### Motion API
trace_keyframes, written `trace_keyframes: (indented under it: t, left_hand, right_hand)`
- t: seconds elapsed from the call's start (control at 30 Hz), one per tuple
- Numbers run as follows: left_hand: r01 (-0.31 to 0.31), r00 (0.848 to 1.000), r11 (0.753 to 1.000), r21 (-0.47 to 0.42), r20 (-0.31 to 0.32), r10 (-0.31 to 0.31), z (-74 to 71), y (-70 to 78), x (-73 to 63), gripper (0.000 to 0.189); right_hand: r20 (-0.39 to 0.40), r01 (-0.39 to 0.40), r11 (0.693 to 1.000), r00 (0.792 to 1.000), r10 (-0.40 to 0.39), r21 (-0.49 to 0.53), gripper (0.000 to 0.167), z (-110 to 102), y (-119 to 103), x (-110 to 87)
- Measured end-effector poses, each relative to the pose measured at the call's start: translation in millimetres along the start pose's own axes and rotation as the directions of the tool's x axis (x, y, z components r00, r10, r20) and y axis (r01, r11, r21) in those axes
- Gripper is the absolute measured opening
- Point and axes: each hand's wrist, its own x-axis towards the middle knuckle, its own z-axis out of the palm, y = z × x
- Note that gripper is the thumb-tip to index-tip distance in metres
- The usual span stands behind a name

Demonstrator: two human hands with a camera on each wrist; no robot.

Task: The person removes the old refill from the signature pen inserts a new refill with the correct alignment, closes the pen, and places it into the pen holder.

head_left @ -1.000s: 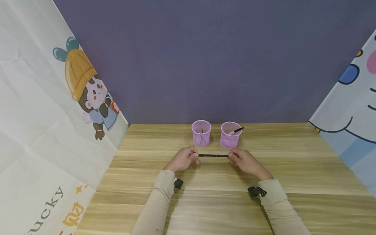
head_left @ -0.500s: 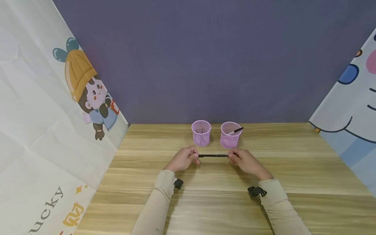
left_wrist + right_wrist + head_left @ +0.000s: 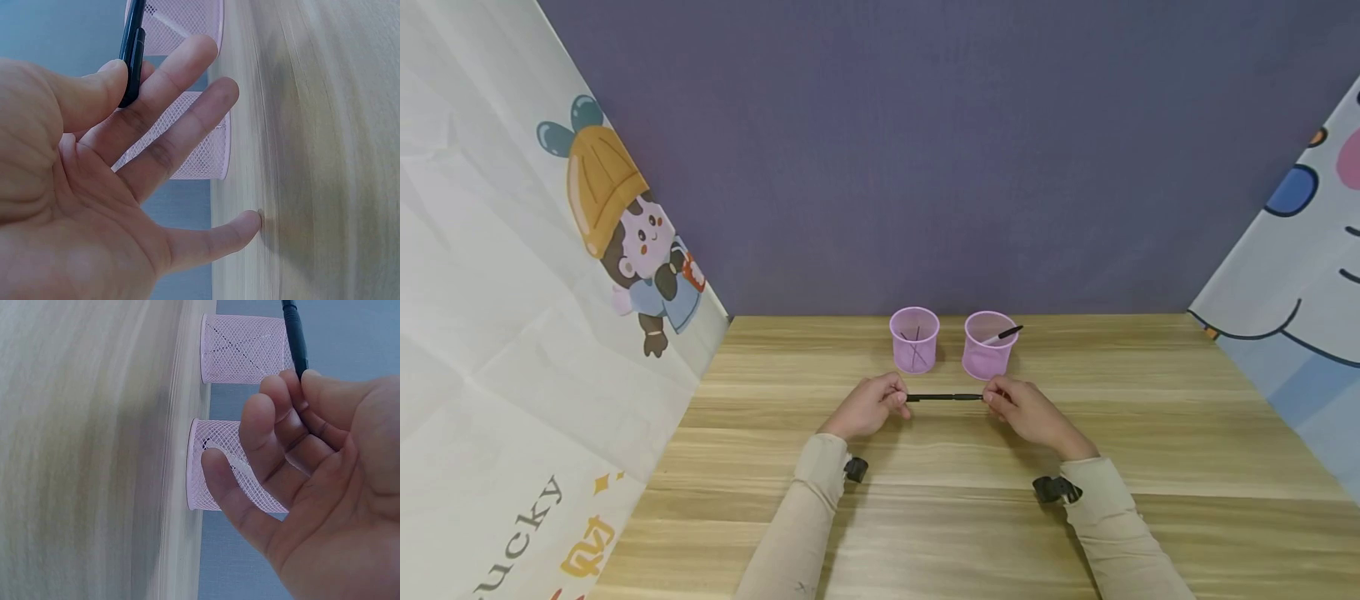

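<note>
Between both hands, over wooden table (image 3: 955, 533): black pen (image 3: 944, 397), level, running left to right, any print too small to tell. Left hand (image 3: 871, 406) pinches left end, thumb against finger; right hand (image 3: 1026, 408) pinches right end likewise. Just beyond, two pink mesh cups: left cup (image 3: 898, 355) holds thin dark sticks (image 3: 915, 349), crossed; right cup (image 3: 979, 363) holds black-and-white marker (image 3: 1002, 335), leaning right, black end past rim. Far left, white sheet (image 3: 475, 333): letters "ucky" (image 3: 514, 544), orange character (image 3: 588, 547) beside.

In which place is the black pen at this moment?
In the head view, the black pen is slightly right of centre, one end in the left hand, the other in the right hand, in front of the pink cups.
</note>
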Motion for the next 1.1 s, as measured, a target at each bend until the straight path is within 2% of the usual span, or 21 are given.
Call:
trace_keyframes:
  t: [1.1]
  left_hand:
    - [-0.002, 1.000, 1.000, -0.012, 0.012, 0.002, 0.1, 1.5, 0.1, 0.014]
  right_hand:
    - [-0.031, -0.012, 1.000, 0.999, 0.012, -0.007, 0.007, -2.4, -2.3, -1.0]
